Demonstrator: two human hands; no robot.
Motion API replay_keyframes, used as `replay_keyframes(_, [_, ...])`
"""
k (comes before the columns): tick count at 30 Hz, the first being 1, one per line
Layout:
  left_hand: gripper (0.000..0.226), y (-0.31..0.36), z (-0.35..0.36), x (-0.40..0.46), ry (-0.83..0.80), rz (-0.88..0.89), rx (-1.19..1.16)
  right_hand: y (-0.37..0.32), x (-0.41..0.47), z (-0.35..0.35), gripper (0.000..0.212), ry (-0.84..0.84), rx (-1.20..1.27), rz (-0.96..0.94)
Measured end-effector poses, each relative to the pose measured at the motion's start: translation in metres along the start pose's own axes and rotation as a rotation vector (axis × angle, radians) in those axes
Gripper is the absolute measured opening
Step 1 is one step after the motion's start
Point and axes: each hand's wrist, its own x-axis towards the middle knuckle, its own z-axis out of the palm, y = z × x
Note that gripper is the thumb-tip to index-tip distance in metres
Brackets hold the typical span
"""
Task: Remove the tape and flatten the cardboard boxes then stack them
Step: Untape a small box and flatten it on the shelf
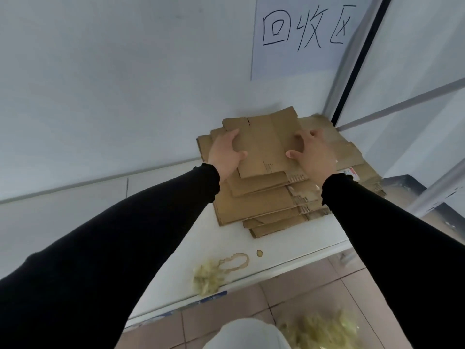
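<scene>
While both hands rest on the top flattened brown cardboard sheet (264, 144), left hand (225, 153) grips its left edge, thumb on top, fingers curled over; right hand (310, 153) grips the right edge likewise. Sheet lies on the brown flattened-cardboard stack (264, 205) at the far right corner of the white table (289, 250), against the wall. Yellowish tape wad (207, 279) sits at table's near edge. White paper sign (302, 34) hangs on wall.
</scene>
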Motion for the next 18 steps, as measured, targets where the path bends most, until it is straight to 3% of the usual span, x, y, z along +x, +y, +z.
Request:
replay_keyframes(3, [0.072,-0.001,0.012,0.029,-0.007,-0.012,0.072,0.015,0.033,0.006,0.060,-0.066,0.013,-0.001])
replay_keyframes(9, [0.066,-0.015,0.032,0.061,-0.047,-0.040,0.407,0.036,0.060,0.029,0.053,-0.130,-0.243,-0.103])
replay_keyframes(13, [0.063,-0.027,0.047,0.060,-0.027,0.003,0.683,0.049,0.055,0.044,0.050,-0.085,-0.362,-0.135])
replay_keyframes(18, [0.061,-0.036,0.050,0.060,-0.077,0.023,0.764,0.049,0.050,0.053,0.040,0.010,-0.432,-0.117])
